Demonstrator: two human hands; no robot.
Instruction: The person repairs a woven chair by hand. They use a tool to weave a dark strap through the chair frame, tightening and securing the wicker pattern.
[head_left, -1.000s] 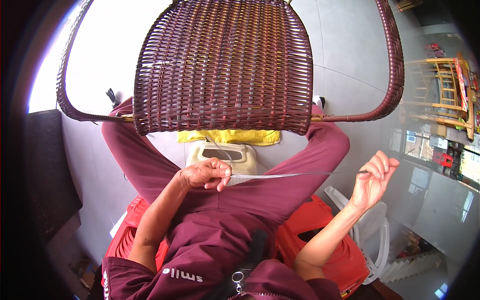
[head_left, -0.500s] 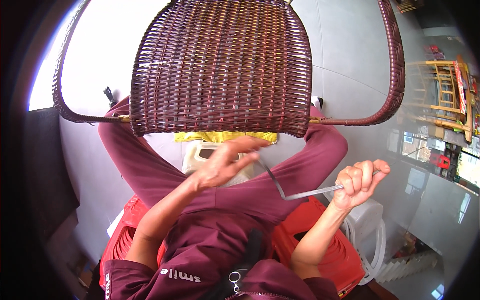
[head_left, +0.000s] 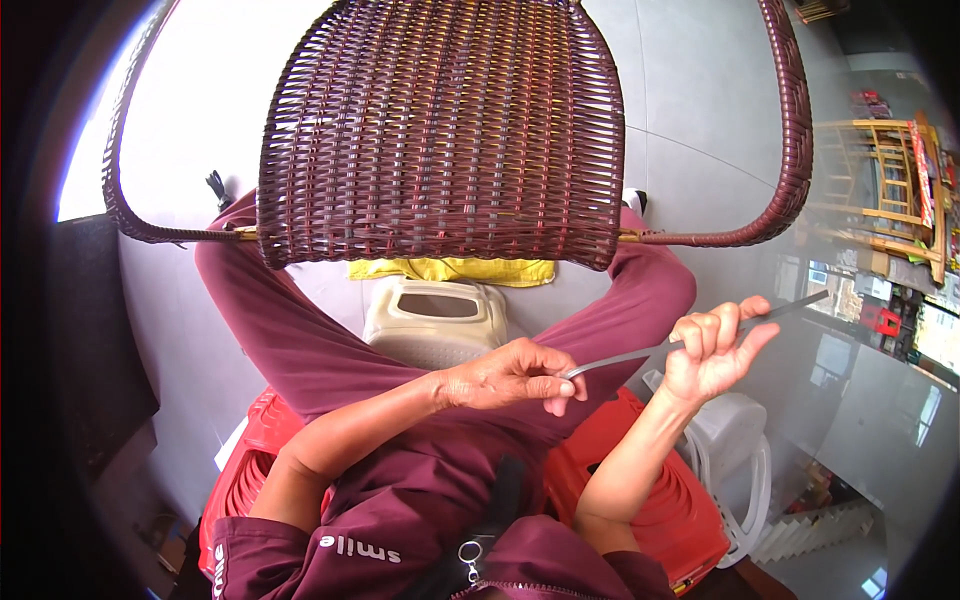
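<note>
Gry flr (head_left: 700, 110), yel cloth (head_left: 450, 271); strip (head_left: 612, 361) in L hand (head_left: 512, 377).

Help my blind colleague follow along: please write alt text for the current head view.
A person in maroon pinches a thin grey strip in the left grip; it passes through the loosely curled right grip. Beyond is a reddish-brown woven panel with curved side arms; a beige plastic item sits between the legs.

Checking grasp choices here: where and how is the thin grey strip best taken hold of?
Probably best: pinch the grey strip by its free end, across the flat faces, coming from the picture's right, since it looks thin and flat and that end juts out past the right hand.
</note>
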